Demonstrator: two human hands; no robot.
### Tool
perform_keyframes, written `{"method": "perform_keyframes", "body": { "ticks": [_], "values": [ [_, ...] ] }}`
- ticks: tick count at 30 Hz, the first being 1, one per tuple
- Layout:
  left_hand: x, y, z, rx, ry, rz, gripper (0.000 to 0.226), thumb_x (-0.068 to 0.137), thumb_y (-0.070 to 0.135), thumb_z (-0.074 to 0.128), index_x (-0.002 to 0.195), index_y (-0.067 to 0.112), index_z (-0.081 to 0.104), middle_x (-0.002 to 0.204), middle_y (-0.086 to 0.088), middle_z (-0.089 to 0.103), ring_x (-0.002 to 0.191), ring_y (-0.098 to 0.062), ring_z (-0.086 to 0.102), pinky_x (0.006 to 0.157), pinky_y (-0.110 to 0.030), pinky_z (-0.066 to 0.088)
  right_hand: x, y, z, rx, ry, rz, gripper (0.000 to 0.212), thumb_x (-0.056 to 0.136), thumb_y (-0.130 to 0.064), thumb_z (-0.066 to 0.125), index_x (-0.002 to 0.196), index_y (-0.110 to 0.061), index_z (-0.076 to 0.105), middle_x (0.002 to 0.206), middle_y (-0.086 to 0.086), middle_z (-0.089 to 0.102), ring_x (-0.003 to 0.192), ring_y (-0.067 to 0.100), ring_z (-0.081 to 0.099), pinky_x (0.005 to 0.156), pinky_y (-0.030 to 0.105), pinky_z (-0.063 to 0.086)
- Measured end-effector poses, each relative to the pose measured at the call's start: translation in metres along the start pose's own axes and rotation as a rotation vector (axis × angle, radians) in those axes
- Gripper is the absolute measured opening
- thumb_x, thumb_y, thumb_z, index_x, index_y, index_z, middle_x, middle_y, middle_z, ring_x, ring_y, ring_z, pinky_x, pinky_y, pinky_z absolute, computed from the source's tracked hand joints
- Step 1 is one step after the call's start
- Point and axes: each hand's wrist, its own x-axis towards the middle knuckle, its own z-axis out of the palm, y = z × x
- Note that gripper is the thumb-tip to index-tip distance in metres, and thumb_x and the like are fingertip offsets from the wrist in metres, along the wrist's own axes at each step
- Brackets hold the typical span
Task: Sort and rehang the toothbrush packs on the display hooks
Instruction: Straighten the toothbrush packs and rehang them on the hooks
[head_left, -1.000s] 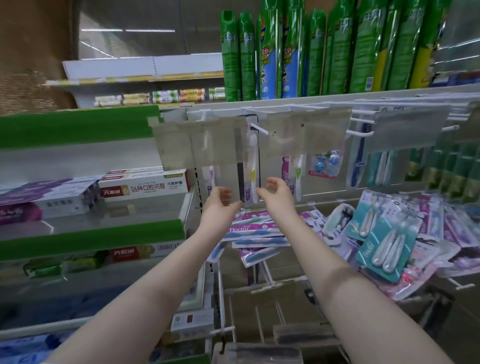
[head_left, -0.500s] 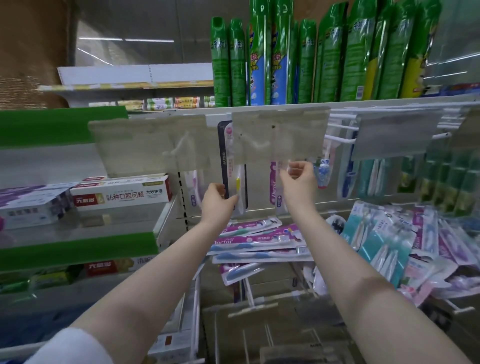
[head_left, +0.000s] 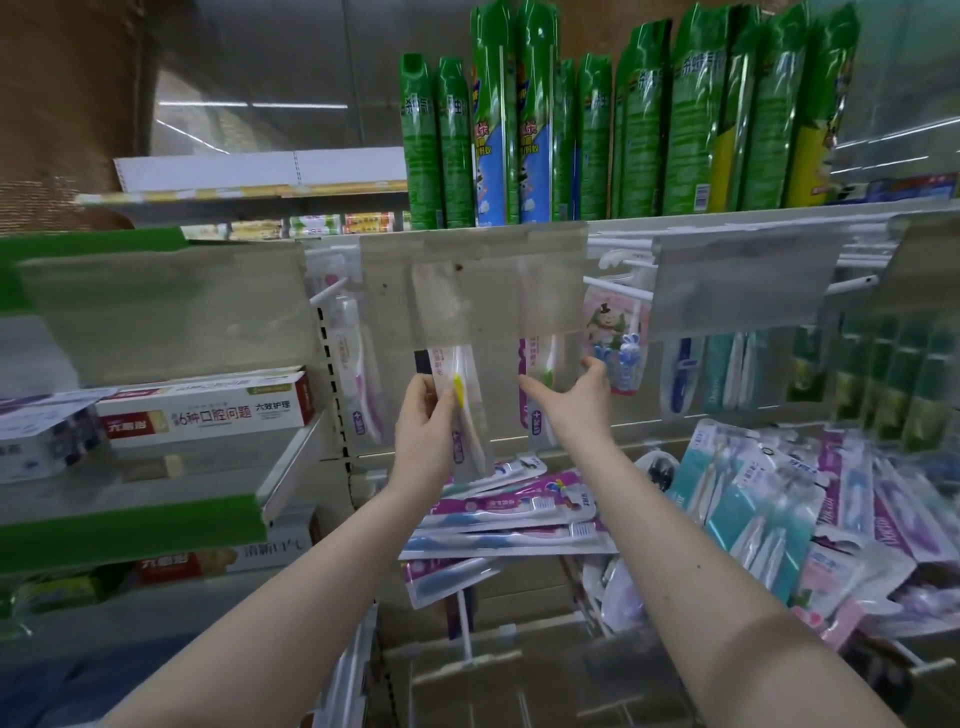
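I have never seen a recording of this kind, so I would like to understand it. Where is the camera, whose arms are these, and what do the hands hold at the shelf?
No machine here: a person wears a wide-angle camera on the head, so you look forward and down along their two bare arms at a shop shelf. The left hand grips a hanging yellow-handled toothbrush pack. The right hand is open, fingers spread at the green-handled pack beside it; it does not seem to grip it. Both packs hang partly behind a cloudy label flap. Below, a pile of toothbrush packs lies loose. Green spray cans stand on the top shelf; toothpaste boxes lie at the left.
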Motion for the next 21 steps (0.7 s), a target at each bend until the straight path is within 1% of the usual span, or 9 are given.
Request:
{"method": "perform_keyframes", "body": {
  "ticks": [2, 5, 7, 9, 10, 12, 15, 18, 21],
  "values": [
    [-0.007, 0.001, -0.001, -0.024, 0.015, 0.026, 0.017, 0.099, 0.021, 0.046, 0.085, 0.011, 0.047, 0.077, -0.005, 0.045, 0.072, -0.018, 0.044, 0.070, -0.028, 0.042, 0.001, 0.001, 0.003, -0.002, 0.021, -0.002, 0.088, 0.077, -0.037, 0.075, 0.143, -0.008, 0.023, 0.146, 0.012, 0.032, 0.130, 0.027, 0.038, 0.102, 0.035, 0.035],
    [-0.017, 0.005, -0.003, -0.067, 0.019, 0.001, 0.020, 0.100, 0.024, 0.043, 0.081, 0.025, 0.051, 0.092, -0.024, 0.055, 0.085, -0.040, 0.059, 0.086, -0.053, 0.051, 0.002, 0.005, 0.009, -0.017, 0.052, -0.010, 0.087, 0.077, -0.036, 0.075, 0.142, -0.008, 0.025, 0.143, 0.012, 0.037, 0.127, 0.027, 0.042, 0.099, 0.035, 0.038],
    [-0.023, 0.007, -0.006, -0.085, 0.028, -0.017, 0.027, 0.100, 0.023, 0.041, 0.078, 0.032, 0.053, 0.101, -0.030, 0.057, 0.093, -0.047, 0.059, 0.087, -0.061, 0.048, 0.004, 0.005, 0.011, -0.033, 0.046, -0.022, 0.083, 0.077, -0.034, 0.075, 0.141, -0.009, 0.027, 0.140, 0.011, 0.040, 0.124, 0.026, 0.044, 0.097, 0.035, 0.039],
    [-0.027, 0.010, -0.008, -0.122, 0.024, -0.024, 0.022, 0.101, 0.019, 0.039, 0.087, 0.029, 0.053, 0.104, -0.024, 0.061, 0.094, -0.042, 0.062, 0.082, -0.052, 0.054, 0.005, 0.006, 0.012, -0.042, 0.066, -0.033, 0.074, 0.080, -0.028, 0.073, 0.138, -0.010, 0.031, 0.135, 0.010, 0.043, 0.119, 0.025, 0.047, 0.094, 0.033, 0.041],
    [-0.028, 0.011, -0.010, -0.148, 0.015, -0.026, 0.017, 0.101, 0.018, 0.039, 0.094, 0.025, 0.053, 0.104, -0.019, 0.063, 0.092, -0.038, 0.065, 0.077, -0.044, 0.057, 0.005, 0.006, 0.013, -0.034, 0.075, -0.043, 0.068, 0.081, -0.024, 0.072, 0.135, -0.011, 0.034, 0.132, 0.009, 0.046, 0.117, 0.026, 0.049, 0.094, 0.034, 0.043],
    [-0.027, 0.013, -0.011, -0.180, 0.002, -0.044, 0.016, 0.101, 0.016, 0.039, 0.106, 0.023, 0.052, 0.106, -0.012, 0.065, 0.087, -0.032, 0.068, 0.072, -0.037, 0.059, 0.005, 0.007, 0.015, 0.006, 0.080, -0.064, 0.050, 0.083, -0.019, 0.069, 0.125, -0.013, 0.042, 0.124, 0.007, 0.052, 0.110, 0.026, 0.055, 0.094, 0.040, 0.048],
    [-0.031, 0.020, -0.012, -0.219, 0.003, -0.082, 0.021, 0.100, 0.012, 0.039, 0.115, 0.023, 0.048, 0.105, -0.011, 0.066, 0.073, -0.023, 0.069, 0.057, -0.028, 0.057, -0.001, 0.007, 0.013, 0.061, 0.041, -0.082, 0.023, 0.088, -0.015, 0.062, 0.106, -0.017, 0.047, 0.109, 0.004, 0.057, 0.095, 0.023, 0.060, 0.079, 0.032, 0.052],
    [-0.036, 0.024, -0.011, -0.240, 0.003, -0.094, 0.014, 0.100, 0.019, 0.042, 0.111, 0.023, 0.048, 0.107, -0.017, 0.065, 0.071, -0.021, 0.070, 0.064, -0.035, 0.059, -0.011, 0.005, 0.003, 0.184, -0.005, -0.073, 0.018, 0.091, -0.010, 0.056, 0.106, -0.014, 0.046, 0.101, 0.003, 0.059, 0.079, 0.012, 0.058, 0.060, 0.017, 0.044],
    [-0.044, 0.028, -0.010, -0.228, 0.031, -0.063, 0.011, 0.096, 0.030, 0.051, 0.104, 0.023, 0.050, 0.102, -0.016, 0.064, 0.087, -0.033, 0.067, 0.078, -0.045, 0.058, -0.024, 0.002, -0.008, 0.273, -0.022, -0.071, 0.024, 0.091, -0.010, 0.055, 0.114, -0.009, 0.047, 0.105, 0.005, 0.059, 0.080, 0.011, 0.056, 0.054, 0.013, 0.044]
  ]
}}
